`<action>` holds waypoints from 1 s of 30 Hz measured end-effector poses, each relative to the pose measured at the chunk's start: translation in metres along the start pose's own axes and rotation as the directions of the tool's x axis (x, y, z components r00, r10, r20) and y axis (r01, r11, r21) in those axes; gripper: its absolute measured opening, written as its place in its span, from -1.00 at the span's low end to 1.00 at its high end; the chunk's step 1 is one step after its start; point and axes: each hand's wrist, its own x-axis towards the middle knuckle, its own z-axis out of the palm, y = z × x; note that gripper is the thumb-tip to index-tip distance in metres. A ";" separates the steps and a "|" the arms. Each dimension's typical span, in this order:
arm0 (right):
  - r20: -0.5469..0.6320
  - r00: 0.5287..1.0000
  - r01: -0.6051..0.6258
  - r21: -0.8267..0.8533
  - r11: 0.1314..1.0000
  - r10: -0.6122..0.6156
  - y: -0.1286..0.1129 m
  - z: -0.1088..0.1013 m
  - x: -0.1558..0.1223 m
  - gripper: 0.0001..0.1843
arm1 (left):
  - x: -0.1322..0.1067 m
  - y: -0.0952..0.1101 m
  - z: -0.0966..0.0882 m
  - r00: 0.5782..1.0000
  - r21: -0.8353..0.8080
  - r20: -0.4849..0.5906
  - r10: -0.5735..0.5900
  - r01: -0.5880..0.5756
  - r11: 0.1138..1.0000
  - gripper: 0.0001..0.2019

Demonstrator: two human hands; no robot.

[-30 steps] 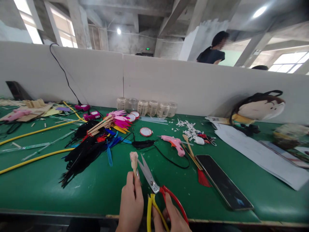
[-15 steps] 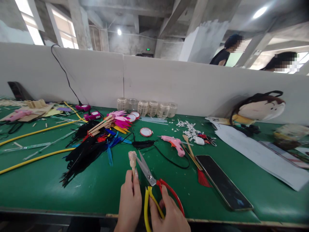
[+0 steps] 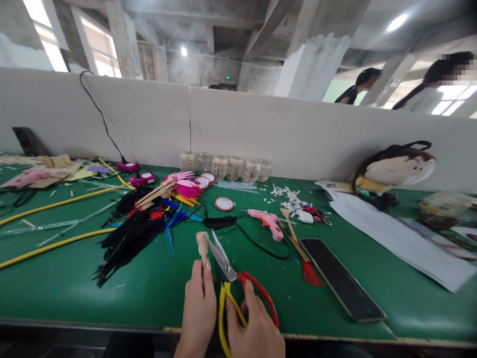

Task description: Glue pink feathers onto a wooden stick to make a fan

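Note:
My left hand (image 3: 199,303) is closed around the lower part of a thin wooden stick whose lumpy, pale, knobbed head (image 3: 202,243) points up and away from me. I cannot make out what the knob is. My right hand (image 3: 253,318) grips a pair of scissors (image 3: 226,268) with one red and one yellow handle. The blades are partly spread and point toward the knob. The left blade's tip is at the knob's right side; whether it touches, I cannot tell.
Feathered sticks (image 3: 164,191) and black feathers (image 3: 128,241) lie left. A pink glue gun (image 3: 268,221), white scraps (image 3: 290,199) and a phone (image 3: 341,278) are to the right. Glass jars (image 3: 234,168) line the white partition (image 3: 231,124); two people are beyond it.
Both hands, the stick and the scissors have shifted slightly left and up in view. Their grips are the same. Beyond the partition, a person at the right has risen higher into view.

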 end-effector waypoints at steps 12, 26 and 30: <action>-0.028 1.000 0.012 -0.007 1.000 -0.012 -0.003 0.002 0.001 -0.43 | 0.001 0.001 0.000 1.000 0.000 0.007 -0.020 0.020 1.000 -0.74; 0.029 0.998 0.051 -0.007 0.999 -0.051 0.001 0.001 0.008 -0.53 | 0.001 -0.001 0.001 0.999 0.006 0.031 -0.033 0.033 0.999 -0.73; 0.064 0.995 0.071 0.004 0.997 -0.071 0.006 0.002 0.011 -0.55 | 0.002 -0.002 0.001 0.999 -0.009 0.036 -0.037 0.038 0.999 -0.74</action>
